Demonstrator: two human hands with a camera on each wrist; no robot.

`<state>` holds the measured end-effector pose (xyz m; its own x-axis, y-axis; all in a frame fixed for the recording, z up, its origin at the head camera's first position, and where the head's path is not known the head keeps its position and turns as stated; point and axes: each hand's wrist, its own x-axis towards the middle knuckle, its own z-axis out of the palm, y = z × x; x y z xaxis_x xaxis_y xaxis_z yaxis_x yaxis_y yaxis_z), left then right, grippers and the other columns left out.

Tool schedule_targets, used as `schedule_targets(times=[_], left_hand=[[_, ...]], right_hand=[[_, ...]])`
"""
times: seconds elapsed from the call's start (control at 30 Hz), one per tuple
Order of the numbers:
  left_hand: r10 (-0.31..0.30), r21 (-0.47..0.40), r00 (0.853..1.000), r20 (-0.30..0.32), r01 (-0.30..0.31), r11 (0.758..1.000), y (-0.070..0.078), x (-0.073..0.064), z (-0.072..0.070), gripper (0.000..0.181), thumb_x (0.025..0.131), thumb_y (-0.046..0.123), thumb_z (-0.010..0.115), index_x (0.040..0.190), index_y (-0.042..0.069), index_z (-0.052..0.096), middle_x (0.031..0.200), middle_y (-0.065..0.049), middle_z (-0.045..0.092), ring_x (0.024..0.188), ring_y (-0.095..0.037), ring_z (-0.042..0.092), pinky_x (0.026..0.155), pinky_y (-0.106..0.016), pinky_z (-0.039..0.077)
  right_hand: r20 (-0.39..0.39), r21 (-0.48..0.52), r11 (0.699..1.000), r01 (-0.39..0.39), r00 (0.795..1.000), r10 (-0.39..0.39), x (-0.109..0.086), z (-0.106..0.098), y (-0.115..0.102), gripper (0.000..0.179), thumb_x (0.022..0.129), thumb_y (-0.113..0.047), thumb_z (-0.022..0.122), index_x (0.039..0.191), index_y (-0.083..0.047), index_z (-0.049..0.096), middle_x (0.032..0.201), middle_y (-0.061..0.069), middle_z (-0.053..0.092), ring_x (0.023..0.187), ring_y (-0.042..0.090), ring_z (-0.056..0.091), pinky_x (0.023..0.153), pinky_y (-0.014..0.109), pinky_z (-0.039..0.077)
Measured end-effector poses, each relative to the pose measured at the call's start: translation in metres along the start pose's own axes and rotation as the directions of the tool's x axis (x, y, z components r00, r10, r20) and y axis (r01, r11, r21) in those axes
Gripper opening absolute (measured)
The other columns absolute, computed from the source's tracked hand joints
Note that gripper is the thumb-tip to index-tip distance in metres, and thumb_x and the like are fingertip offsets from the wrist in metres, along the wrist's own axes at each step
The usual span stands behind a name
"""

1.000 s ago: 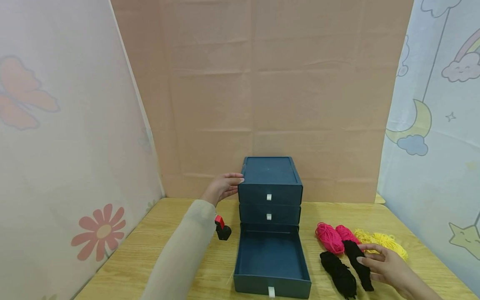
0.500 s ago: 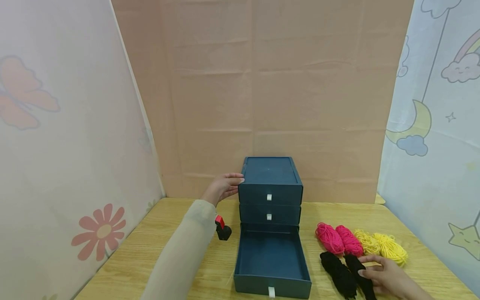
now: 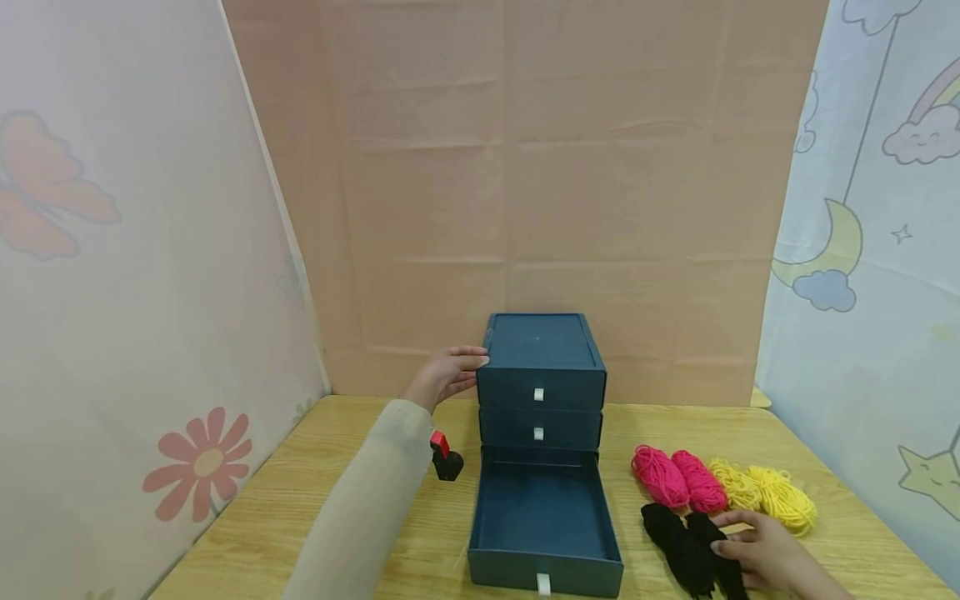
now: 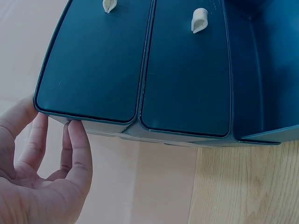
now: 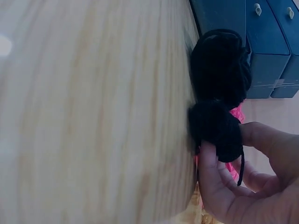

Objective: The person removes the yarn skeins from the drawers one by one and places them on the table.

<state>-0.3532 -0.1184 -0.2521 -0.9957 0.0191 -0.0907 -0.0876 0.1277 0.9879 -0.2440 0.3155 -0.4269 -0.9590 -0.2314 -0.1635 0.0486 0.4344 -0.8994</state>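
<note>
My left hand [image 3: 447, 377] rests its fingertips on the upper left side of a dark blue drawer cabinet [image 3: 542, 388]. In the left wrist view those fingers are slightly bent against the cabinet's edge. The bottom drawer [image 3: 543, 573] is pulled out with nothing in it; the upper two are closed. At the lower right, my right hand [image 3: 768, 552] pinches a black skein of yarn [image 5: 216, 132] between thumb and fingers. A second black skein [image 3: 678, 546] lies right beside it, touching. Part of the held skein is hidden by the fingers.
Behind the black skeins lie two pink skeins [image 3: 697, 482] and two yellow skeins [image 3: 782, 498]. A small black and red object [image 3: 446, 458] shows beside the left forearm. Brown paper [image 3: 420, 208] backs the wooden table [image 3: 300, 500], with patterned sheets at both sides.
My right hand has brought the black skein down and left, from against the pink and yellow yarn to beside the other black skein. The left hand and cabinet have not moved.
</note>
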Motion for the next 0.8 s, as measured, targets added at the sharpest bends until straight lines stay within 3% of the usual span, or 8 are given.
schedule_targets(times=[0.2,0.27,0.43,0.5,0.67,0.8], left_hand=[[0.005,0.004,1.000,0.004,-0.005,1.000,-0.0003,-0.0002,-0.0001,0.024,0.087,0.017,0.065,0.111,0.013,0.065,0.113,-0.006,0.059,0.096,-0.020,0.059,0.089,-0.031,0.048],[0.008,0.004,1.000,0.005,-0.008,1.000,-0.0001,-0.0008,-0.0004,0.024,0.087,0.017,0.065,0.111,0.013,0.065,0.114,-0.006,0.059,0.097,-0.020,0.059,0.088,-0.031,0.049],[0.001,-0.006,1.000,0.000,-0.001,1.000,0.0000,-0.0014,-0.0009,0.024,0.087,0.016,0.065,0.111,0.014,0.066,0.115,-0.006,0.060,0.098,-0.020,0.059,0.089,-0.031,0.048],[0.000,-0.009,1.000,-0.002,0.000,1.000,-0.0001,-0.0012,-0.0009,0.024,0.087,0.015,0.065,0.111,0.014,0.066,0.115,-0.006,0.059,0.098,-0.020,0.059,0.089,-0.032,0.048],[0.001,-0.009,1.000,-0.004,-0.001,1.000,-0.0005,-0.0009,-0.0010,0.024,0.087,0.015,0.065,0.111,0.013,0.066,0.115,-0.006,0.059,0.098,-0.021,0.059,0.091,-0.034,0.047],[0.001,-0.002,1.000,-0.002,-0.001,1.000,-0.0009,-0.0003,-0.0015,0.024,0.087,0.016,0.065,0.110,0.013,0.066,0.114,-0.006,0.060,0.097,-0.021,0.059,0.091,-0.033,0.047]], right_hand=[[-0.023,0.002,0.999,-0.040,0.999,0.040,-0.0001,0.0014,-0.0014,0.036,0.087,-0.013,0.062,0.108,0.013,0.049,0.059,-0.003,0.045,0.048,0.008,0.035,0.049,0.025,0.045],[-0.011,0.019,0.999,-0.038,0.999,0.038,-0.0001,0.0016,-0.0013,0.035,0.087,-0.012,0.061,0.108,0.013,0.048,0.060,-0.004,0.049,0.047,0.007,0.034,0.048,0.024,0.043],[0.024,0.070,0.997,-0.015,1.000,0.014,0.0002,0.0014,0.0003,0.037,0.088,-0.012,0.059,0.109,0.015,0.047,0.071,-0.003,0.061,0.053,0.008,0.048,0.051,0.026,0.048],[0.032,0.093,0.996,-0.013,0.999,0.010,0.0003,0.0015,0.0019,0.038,0.088,-0.014,0.060,0.110,0.015,0.046,0.066,-0.005,0.057,0.052,0.007,0.047,0.049,0.025,0.046],[0.053,0.157,0.987,-0.026,0.998,0.018,0.0014,0.0026,0.0052,0.047,0.087,-0.020,0.063,0.112,0.013,0.044,0.053,-0.007,0.034,0.044,0.006,0.026,0.043,0.020,0.033],[0.071,0.193,0.981,-0.029,0.997,0.015,0.0008,0.0039,0.0050,0.052,0.087,-0.023,0.064,0.114,0.014,0.039,0.052,-0.007,0.030,0.044,0.006,0.024,0.043,0.019,0.030]])
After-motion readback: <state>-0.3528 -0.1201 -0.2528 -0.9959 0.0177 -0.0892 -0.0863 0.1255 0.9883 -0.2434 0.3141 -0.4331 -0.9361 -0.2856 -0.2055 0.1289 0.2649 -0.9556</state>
